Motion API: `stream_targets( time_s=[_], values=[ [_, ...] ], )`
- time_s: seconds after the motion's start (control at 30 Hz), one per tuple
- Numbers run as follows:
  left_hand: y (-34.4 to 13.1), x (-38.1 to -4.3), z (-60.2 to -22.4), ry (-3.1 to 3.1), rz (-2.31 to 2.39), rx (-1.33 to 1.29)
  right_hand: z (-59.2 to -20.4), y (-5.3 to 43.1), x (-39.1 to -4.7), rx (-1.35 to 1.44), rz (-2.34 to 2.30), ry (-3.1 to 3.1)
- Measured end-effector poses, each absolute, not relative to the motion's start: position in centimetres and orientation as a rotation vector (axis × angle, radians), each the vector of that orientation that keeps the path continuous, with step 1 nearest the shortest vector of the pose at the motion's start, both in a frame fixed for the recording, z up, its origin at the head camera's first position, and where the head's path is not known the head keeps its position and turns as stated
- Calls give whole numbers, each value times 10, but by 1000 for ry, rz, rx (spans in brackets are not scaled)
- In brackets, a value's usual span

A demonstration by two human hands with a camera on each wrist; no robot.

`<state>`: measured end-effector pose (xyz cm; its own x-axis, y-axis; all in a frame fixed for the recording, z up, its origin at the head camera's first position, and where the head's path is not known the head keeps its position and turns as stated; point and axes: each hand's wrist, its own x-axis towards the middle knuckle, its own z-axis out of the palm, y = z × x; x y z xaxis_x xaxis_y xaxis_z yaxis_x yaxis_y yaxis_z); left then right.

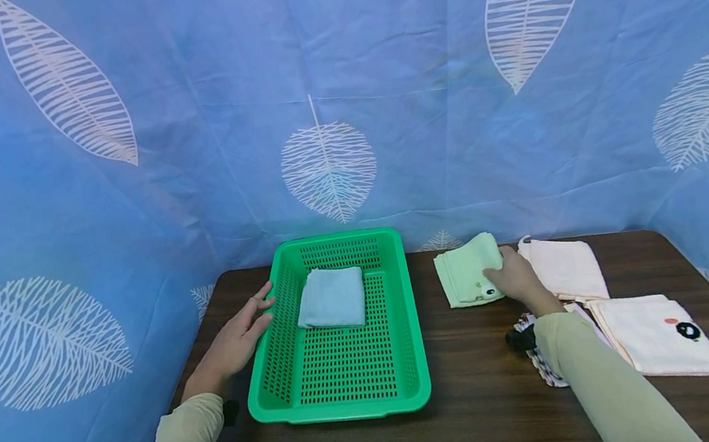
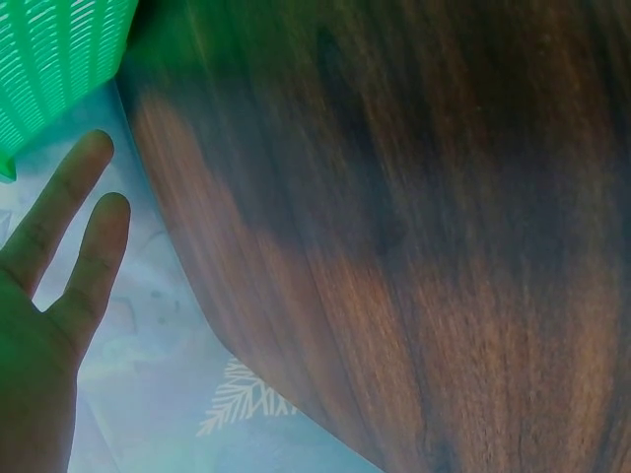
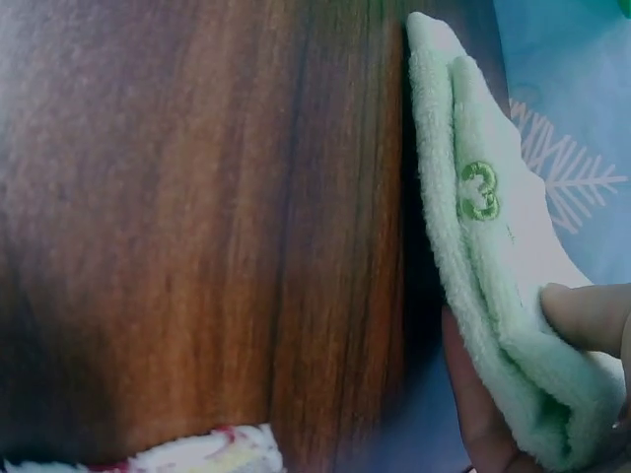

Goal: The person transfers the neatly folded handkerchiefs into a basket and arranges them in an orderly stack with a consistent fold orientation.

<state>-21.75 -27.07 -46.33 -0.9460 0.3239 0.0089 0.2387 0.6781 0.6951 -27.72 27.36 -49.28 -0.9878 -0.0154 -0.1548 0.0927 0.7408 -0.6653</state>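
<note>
My right hand [image 1: 515, 276] pinches the right edge of a folded pale green towel [image 1: 469, 271], which is held over the table. In the right wrist view, thumb and fingers grip the folded towel [image 3: 493, 256] from both faces, with a green embroidered mark showing. At the left side of the green plastic basket [image 1: 416, 317], my left hand [image 1: 236, 345] has its fingers extended by the rim. Inside the basket lies a folded light blue towel [image 1: 332, 297], towards the back. The left wrist view shows two spread fingers [image 2: 91, 256] near the basket's wall [image 2: 59, 59].
Right of my right hand lie a folded pale pink towel [image 1: 566, 269] and a white towel [image 1: 662, 337] with a black design. A patterned cloth [image 1: 549, 367] is partly hidden under my right forearm. The dark wooden table [image 1: 479, 399] meets a blue leaf-print curtain [image 1: 423, 130].
</note>
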Motion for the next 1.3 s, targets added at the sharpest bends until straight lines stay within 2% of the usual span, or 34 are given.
stream_targets(
  time_s=[0.5,1.3],
  values=[
    [-270,-217,-465,2777,1116,419,-493,280,-275,134,-1309,2687],
    [-270,-218,-460,2786,1099,441,-467,273,-275,198,-1603,2584]
  ],
)
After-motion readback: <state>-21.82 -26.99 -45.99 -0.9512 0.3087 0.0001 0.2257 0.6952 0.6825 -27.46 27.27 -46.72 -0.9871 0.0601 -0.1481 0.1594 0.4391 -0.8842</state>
